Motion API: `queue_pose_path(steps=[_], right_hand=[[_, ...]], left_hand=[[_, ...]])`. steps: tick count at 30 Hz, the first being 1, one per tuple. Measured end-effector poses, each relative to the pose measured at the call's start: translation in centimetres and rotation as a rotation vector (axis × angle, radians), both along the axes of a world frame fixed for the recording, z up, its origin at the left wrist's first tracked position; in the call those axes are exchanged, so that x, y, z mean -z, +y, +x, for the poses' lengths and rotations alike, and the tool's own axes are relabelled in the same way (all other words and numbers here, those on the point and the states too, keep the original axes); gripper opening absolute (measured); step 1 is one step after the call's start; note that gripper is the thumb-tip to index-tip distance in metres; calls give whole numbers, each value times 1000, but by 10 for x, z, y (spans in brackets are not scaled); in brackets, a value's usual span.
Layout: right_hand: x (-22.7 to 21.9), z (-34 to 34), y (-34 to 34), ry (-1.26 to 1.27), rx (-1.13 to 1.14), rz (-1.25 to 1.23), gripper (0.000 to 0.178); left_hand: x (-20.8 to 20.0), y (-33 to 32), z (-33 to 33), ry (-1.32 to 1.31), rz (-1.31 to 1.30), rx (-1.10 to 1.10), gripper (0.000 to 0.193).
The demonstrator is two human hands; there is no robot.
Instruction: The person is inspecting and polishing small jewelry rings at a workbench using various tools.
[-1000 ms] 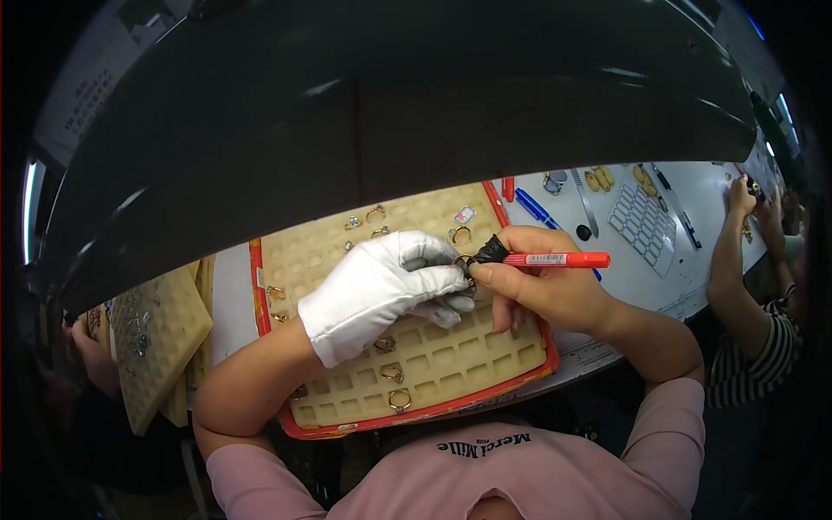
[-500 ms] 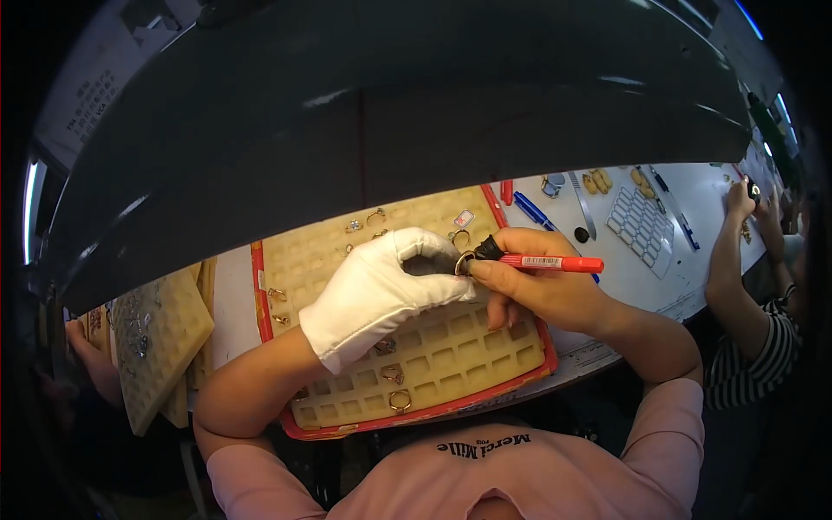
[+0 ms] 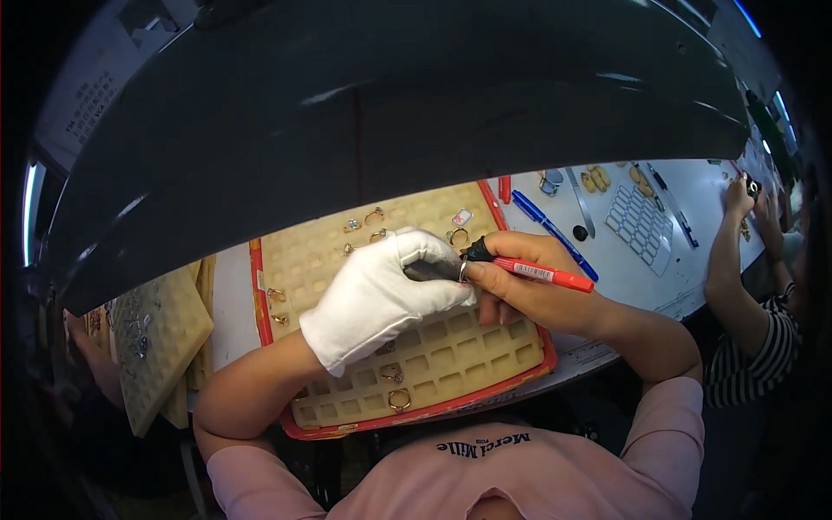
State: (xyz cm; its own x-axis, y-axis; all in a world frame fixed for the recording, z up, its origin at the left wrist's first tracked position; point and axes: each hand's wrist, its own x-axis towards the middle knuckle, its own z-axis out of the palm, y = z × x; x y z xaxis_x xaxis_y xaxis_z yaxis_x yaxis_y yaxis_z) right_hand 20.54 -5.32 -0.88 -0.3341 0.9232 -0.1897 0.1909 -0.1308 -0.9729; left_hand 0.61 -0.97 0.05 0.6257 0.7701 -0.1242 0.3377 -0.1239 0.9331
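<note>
My left hand (image 3: 373, 282), in a white glove, curves over the tray with its fingertips closed around a small ring (image 3: 464, 270). My bare right hand (image 3: 542, 295) grips a red marker (image 3: 544, 275) with a black part at its front end. That front end points left at the ring, and my right thumb lies right beside it. Whether the tip touches the metal is hidden by the fingers. Both hands meet above a cream tray with a red rim (image 3: 451, 381), whose slots hold several rings, among them a gold one (image 3: 399, 399) near the front edge.
A dark hood (image 3: 390, 104) overhangs the far side. Rightward on the white table are a blue marker (image 3: 555, 234), a metal ruler-like strip (image 3: 581, 204), a black cap (image 3: 581, 232) and a gridded sheet (image 3: 639, 224). Ring-filled trays (image 3: 165, 347) lean at left. Other people's arms (image 3: 726, 260) show at right.
The red marker has tilted, its rear end dropping toward me. My gloved fingers have shifted slightly, and the ring stands at a different angle between the hands.
</note>
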Motion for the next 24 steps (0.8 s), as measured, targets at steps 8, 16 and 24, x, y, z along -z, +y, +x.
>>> queue_pose_path(steps=[8, 16, 24], right_hand=[[5, 0, -1, -45, -9, 114, 19], [11, -1, -3, -52, 36, 237, 18], [27, 2, 5, -315, 59, 865, 10]], left_hand=[[5, 1, 0, 27, 122, 11, 22], [10, 1, 1, -20, 142, 9, 21], [8, 1, 0, 39, 196, 30, 27]])
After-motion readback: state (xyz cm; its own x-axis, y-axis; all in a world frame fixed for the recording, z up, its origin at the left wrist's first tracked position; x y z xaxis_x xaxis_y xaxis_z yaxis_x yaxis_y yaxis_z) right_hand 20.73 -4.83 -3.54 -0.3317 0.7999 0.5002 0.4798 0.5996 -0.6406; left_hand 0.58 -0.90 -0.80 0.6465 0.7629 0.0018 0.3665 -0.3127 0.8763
